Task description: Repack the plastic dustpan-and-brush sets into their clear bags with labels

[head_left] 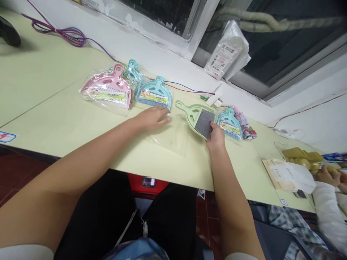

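My right hand [217, 136] grips the bristle-side edge of a small green dustpan [189, 119] with a grey-bristled brush [204, 123] nested in it, its handle pointing up and left. My left hand [155, 117] is open, fingers stretched out, beside a flat clear plastic bag [173, 139] on the table. Just beyond that hand lies a blue dustpan set [155, 88] in clear wrapping. Left of it is a wrapped pink dustpan set [114, 85]. Another wrapped blue set [229, 122] lies right of my right hand.
Behind the wrapped sets runs a red and blue cable [70, 36] along the wall. A labelled plastic packet [226, 54] leans at the window. A patterned cloth bundle [245, 124] lies at right. Farther right, a person's hands [329, 177] work near a tissue pack [282, 175].
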Tool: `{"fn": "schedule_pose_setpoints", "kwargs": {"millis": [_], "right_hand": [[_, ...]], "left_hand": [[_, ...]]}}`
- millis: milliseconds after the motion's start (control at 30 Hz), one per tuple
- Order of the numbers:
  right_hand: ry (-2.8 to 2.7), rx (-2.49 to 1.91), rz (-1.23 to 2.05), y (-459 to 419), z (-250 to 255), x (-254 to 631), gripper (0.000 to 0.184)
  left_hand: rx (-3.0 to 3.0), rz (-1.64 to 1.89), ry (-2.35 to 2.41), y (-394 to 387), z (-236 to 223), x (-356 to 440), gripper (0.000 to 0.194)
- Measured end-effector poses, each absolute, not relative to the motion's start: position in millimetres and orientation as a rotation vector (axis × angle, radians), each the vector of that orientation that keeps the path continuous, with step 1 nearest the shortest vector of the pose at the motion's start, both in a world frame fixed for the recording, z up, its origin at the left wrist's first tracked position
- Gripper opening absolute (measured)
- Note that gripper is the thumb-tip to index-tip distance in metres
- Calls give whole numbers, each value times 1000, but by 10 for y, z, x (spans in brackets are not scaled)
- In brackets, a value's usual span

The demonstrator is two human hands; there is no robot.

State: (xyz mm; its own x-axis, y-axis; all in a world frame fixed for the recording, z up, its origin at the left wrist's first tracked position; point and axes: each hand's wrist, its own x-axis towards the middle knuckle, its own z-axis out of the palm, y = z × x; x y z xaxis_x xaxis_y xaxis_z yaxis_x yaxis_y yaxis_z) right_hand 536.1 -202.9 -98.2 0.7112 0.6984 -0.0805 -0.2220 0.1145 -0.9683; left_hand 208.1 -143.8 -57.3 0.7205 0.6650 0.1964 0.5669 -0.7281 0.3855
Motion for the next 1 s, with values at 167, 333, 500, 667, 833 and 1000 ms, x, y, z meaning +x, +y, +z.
{"fn": "schedule_pose_setpoints", "kwargs": {"millis": [167,333,500,667,833,1000], "right_hand": [[-446,-1272,731,-2031,-986,5372,14],[-453,-1280,723,-2016,-992,5376,13],[-464,-1303,723,-2019,-987,5366,12],[-459,-1303,718,-2025,-981,5359,13],[-452,-1278,724,-2030,-968,5339,12],[-447,-1291,730,-2047,-937,5305,11]], "left_hand": [[2629,434,988,-1435,-586,2078,66],[2638,434,996,-1418,-609,2074,65],[2648,439,977,-1405,-621,2068,65],[2643,422,987,-1401,-635,2073,64],[2650,436,979,-1391,-648,2068,63],[2651,444,964,-1386,-651,2068,63]]}}
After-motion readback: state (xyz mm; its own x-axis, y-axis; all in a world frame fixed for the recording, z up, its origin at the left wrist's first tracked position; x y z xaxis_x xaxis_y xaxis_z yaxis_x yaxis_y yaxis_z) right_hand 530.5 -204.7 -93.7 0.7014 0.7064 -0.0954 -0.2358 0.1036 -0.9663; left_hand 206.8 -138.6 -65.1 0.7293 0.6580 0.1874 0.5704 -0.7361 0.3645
